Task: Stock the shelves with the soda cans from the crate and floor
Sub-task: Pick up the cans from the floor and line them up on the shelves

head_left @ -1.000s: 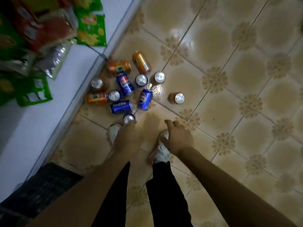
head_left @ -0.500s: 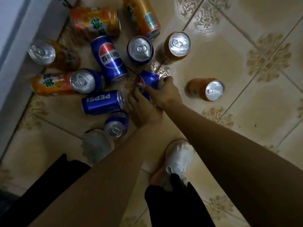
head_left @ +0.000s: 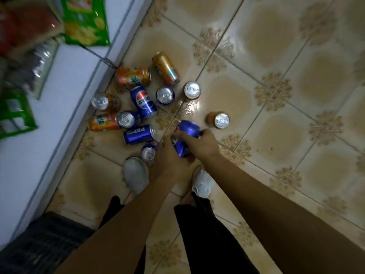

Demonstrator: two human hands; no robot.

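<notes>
Lifted now: both hands have come up off the floor with a blue Pepsi can [head_left: 186,138] clutched between them, left hand [head_left: 169,157] low, right hand [head_left: 201,142] wrapped over the top. White sneakers [head_left: 136,175] sit just below. Beyond, five blue and six orange cans [head_left: 133,76] litter the tiles beside the white shelf [head_left: 65,80].

a blue can [head_left: 138,134] lying on its side reads "pepsi", upside down to the camera. just above it, a second blue can [head_left: 143,102] shows the pepsi globe with chinese characters too blurred to read.
</notes>
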